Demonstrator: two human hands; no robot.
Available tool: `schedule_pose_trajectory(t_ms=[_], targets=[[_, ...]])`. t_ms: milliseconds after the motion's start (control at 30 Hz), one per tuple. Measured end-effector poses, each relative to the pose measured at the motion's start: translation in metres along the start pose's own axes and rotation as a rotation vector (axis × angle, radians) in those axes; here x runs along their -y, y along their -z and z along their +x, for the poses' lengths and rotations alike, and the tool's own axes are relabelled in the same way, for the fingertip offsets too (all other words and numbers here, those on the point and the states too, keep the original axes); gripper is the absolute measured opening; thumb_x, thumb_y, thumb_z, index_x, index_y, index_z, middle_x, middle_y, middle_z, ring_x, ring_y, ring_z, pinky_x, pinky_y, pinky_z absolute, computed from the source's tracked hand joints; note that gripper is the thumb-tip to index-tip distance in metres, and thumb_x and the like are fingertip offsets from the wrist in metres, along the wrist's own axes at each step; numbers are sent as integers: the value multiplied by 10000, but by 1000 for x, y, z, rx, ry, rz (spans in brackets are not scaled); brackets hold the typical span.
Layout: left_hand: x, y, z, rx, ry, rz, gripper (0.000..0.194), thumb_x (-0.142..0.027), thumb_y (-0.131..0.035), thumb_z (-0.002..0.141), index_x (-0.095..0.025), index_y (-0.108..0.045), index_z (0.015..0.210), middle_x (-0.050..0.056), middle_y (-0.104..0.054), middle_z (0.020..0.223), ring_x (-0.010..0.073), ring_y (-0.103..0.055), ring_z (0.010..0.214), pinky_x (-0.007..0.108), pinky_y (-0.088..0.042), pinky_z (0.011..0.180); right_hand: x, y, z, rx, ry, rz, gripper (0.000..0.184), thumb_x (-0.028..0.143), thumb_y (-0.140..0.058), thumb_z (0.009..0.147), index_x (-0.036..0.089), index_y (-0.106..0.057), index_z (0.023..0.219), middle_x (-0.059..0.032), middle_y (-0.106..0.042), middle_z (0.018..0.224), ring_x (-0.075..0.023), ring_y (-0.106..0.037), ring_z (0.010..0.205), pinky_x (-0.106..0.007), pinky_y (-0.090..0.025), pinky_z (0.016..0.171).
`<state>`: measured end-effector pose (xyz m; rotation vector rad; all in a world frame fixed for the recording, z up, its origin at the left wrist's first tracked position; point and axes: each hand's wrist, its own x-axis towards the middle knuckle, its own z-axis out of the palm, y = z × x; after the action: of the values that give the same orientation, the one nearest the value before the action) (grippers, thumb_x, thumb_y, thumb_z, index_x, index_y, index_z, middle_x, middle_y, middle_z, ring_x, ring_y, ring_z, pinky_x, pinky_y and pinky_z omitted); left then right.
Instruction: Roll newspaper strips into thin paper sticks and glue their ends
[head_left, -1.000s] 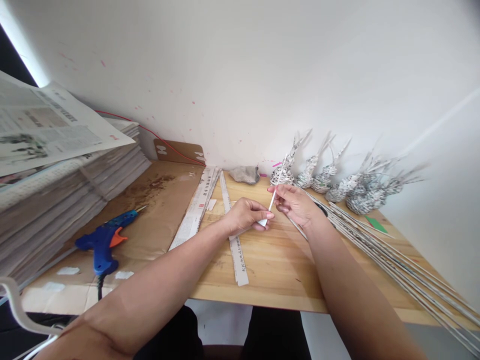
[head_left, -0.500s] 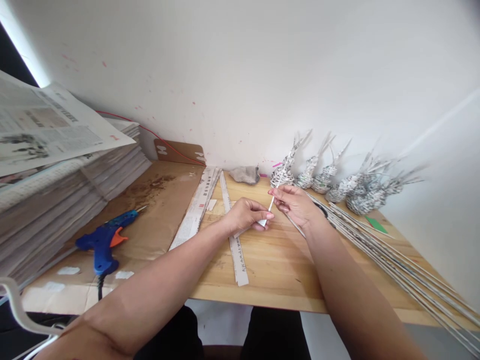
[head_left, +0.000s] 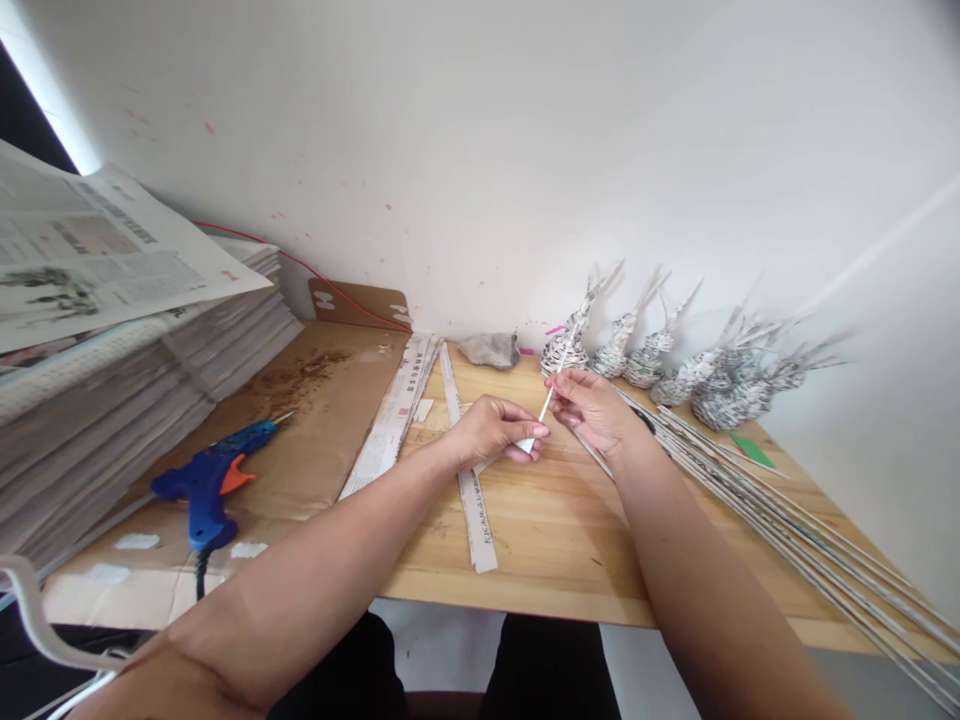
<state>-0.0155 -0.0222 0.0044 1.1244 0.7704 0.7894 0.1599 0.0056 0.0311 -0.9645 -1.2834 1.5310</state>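
Note:
Between my hands a strip of newspaper is rolled into a thin white paper tube [head_left: 547,402], slanting up and away to the right. My left hand [head_left: 499,430] is closed in a pinch on its lower end, where the paper is still flat and wide. Higher up, my right hand [head_left: 589,405] pinches the rolled part between thumb and fingertips. Under my left hand a flat newspaper strip [head_left: 478,525] lies on the wooden table [head_left: 547,560]. Beyond my right hand stand several woven paper pieces [head_left: 566,350] with loose ends sticking up.
A bundle of long paper tubes [head_left: 787,535] lies at the right. Cut newspaper strips [head_left: 390,430] are stacked left of centre. A blue glue gun [head_left: 206,490] rests on cardboard [head_left: 315,440], beside a tall newspaper stack [head_left: 187,370]. A grey cloth-like lump [head_left: 489,350] sits by the wall.
My right hand's fingertips have shifted slightly up along the tube. My left hand keeps its pinch in nearly the same place.

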Motion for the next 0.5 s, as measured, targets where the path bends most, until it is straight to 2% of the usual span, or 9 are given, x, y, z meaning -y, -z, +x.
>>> schedule_pose_trajectory(t_ms=[100,300,500], targets=[[-1,-1,0,11,-5,4,438,-424,-817,535,-78,-694,773,57,-661,648,146,-650,609,259,-546,596,1,-1,-1,7,25,4,250,379,-754,677,175,-716,817,-13,-562,633,-77,-454,539,-195,-211,389],[0,0,0,-5,-9,29,443,-435,-810,544,-78,-692,778,61,-667,628,141,-645,599,254,-545,599,4,-3,-5,18,44,-22,253,379,-727,708,179,-728,864,-21,-570,670,-86,-470,572,-203,-244,402],[-1,-1,-1,-13,-5,34,458,-435,-816,532,-73,-696,786,61,-666,625,143,-647,597,246,-546,585,0,-3,0,-33,71,-81,267,423,-735,683,164,-692,734,-26,-578,650,-81,-448,523,-206,-213,387]])
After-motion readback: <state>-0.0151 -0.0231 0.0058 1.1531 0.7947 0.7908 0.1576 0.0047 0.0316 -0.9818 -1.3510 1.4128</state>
